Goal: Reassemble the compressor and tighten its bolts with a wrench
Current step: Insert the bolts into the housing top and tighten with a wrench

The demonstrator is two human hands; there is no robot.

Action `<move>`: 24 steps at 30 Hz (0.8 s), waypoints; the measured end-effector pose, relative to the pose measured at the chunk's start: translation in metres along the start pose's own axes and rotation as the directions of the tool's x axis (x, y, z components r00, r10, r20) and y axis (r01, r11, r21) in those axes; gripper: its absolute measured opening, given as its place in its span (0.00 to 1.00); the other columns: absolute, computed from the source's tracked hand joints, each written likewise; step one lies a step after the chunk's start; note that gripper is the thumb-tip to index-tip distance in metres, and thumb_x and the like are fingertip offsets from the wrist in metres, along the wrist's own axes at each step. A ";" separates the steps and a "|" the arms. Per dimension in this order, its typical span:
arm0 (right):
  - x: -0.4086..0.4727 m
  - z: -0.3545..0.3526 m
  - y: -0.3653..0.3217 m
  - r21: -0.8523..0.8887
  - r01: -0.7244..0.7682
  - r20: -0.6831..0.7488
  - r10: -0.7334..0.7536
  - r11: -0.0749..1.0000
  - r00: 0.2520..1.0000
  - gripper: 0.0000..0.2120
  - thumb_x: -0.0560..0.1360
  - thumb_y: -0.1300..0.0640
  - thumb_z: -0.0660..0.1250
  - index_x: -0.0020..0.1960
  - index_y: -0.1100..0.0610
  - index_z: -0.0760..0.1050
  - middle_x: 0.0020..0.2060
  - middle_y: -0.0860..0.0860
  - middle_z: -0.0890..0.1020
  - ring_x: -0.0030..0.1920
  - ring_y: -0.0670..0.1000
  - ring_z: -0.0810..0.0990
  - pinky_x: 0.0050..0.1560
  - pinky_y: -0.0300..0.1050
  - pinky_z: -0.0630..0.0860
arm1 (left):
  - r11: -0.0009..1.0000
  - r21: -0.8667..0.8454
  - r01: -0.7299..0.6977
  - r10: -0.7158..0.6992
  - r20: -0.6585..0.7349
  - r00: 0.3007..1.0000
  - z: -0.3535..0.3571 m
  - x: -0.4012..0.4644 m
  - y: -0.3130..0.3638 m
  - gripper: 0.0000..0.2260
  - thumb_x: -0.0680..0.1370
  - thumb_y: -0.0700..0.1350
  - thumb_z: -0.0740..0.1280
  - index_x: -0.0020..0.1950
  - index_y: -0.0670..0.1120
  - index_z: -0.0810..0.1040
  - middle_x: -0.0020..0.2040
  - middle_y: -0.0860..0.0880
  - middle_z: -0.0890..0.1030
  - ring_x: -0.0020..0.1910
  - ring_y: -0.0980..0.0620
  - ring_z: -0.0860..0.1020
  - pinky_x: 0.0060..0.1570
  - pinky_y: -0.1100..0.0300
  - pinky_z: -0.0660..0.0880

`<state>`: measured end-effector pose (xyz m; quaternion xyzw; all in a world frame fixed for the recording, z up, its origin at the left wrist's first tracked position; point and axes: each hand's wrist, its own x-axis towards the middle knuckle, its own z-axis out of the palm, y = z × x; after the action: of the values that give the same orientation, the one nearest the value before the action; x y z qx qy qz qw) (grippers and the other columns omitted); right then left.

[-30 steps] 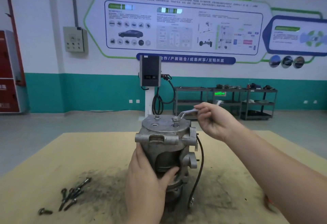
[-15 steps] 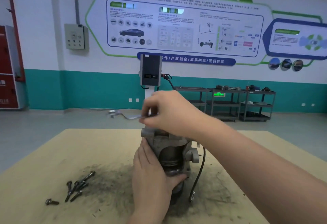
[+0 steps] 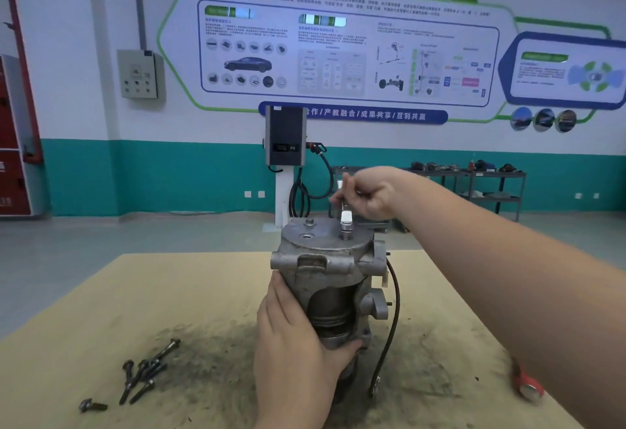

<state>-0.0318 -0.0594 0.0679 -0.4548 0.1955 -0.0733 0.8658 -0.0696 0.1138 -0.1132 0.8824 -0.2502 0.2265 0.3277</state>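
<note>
A grey metal compressor [image 3: 325, 259] stands upright on the tan table [image 3: 169, 310], its round cover on top. My left hand [image 3: 298, 344] grips the lower body from the near left side. Above the cover, my right hand [image 3: 367, 193] holds a shiny wrench [image 3: 345, 215], whose lower end sits on a bolt [image 3: 345, 234] at the cover's right. A second bolt head [image 3: 309, 222] shows at the cover's far left. A black cable [image 3: 389, 327] hangs down the compressor's right side.
Several loose dark bolts [image 3: 142, 374] lie on the table at the near left, one apart [image 3: 91, 405]. A red object [image 3: 526, 384] lies at the near right, partly hidden by my forearm. Dark grime surrounds the compressor. Beyond the table stand a charging post [image 3: 284, 157] and metal shelves [image 3: 491, 188].
My right hand swung the wrench from the right across to the left, then back right; the wrench now stands nearly upright on the right bolt. My left hand stays on the body.
</note>
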 end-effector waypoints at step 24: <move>-0.111 0.042 0.082 -0.575 0.570 0.810 -0.309 -0.587 0.499 0.04 0.74 0.56 0.69 0.48 0.52 0.81 0.42 0.47 0.76 0.44 0.48 0.75 0.47 0.45 0.73 | 0.997 -0.076 0.010 -0.015 -0.062 0.998 0.008 0.006 -0.004 0.65 0.44 0.60 0.83 0.73 0.33 0.63 0.63 0.32 0.76 0.58 0.32 0.79 0.54 0.40 0.78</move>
<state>-0.1201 0.0533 0.0522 -0.9479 -0.1588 -0.2745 0.0298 -0.0606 0.1087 -0.1172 0.8635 -0.2426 0.2424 0.3698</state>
